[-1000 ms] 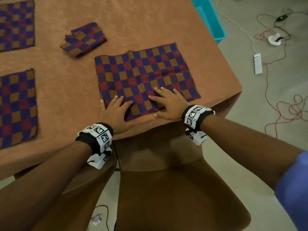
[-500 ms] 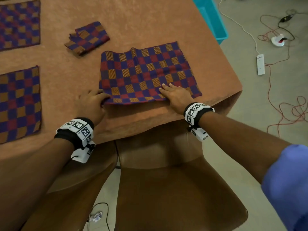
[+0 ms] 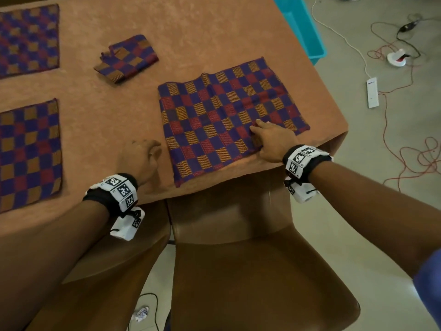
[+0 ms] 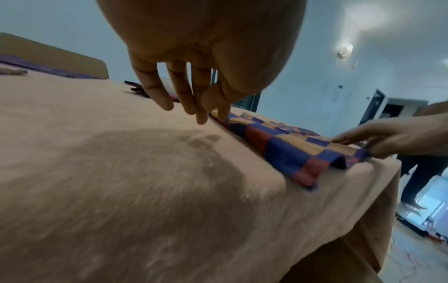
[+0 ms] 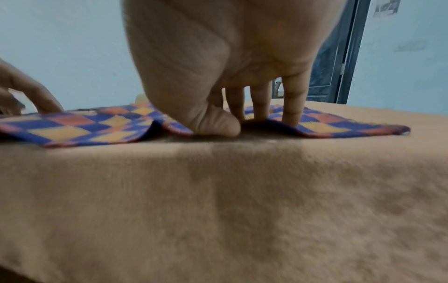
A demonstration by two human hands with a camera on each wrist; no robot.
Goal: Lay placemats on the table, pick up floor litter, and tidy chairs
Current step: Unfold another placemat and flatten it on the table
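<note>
A blue, red and orange checked placemat (image 3: 226, 115) lies spread at the table's near right corner, also seen in the wrist views (image 4: 286, 147) (image 5: 72, 128). My right hand (image 3: 269, 137) (image 5: 242, 122) pinches its near edge, thumb at the hem and fingers on top, and a small fold stands up there. My left hand (image 3: 143, 154) (image 4: 194, 111) hangs over the tablecloth just left of the mat, fingers straight, one fingertip touching the mat's left edge. Crumpled litter (image 3: 142, 312) lies on the floor between two brown chairs (image 3: 238, 271) (image 3: 102, 278).
Two more placemats (image 3: 28, 39) (image 3: 28, 151) lie flat at the left, and a folded one (image 3: 126, 59) sits mid-table. A teal bin (image 3: 303, 29) stands by the far right table edge. Red and white cables and a power strip (image 3: 372, 91) cross the floor at right.
My left hand has slid off the mat to its left edge. The mat's near left part, bunched up half a second ago, now lies spread toward the table edge. The right hand stays on the near edge.
</note>
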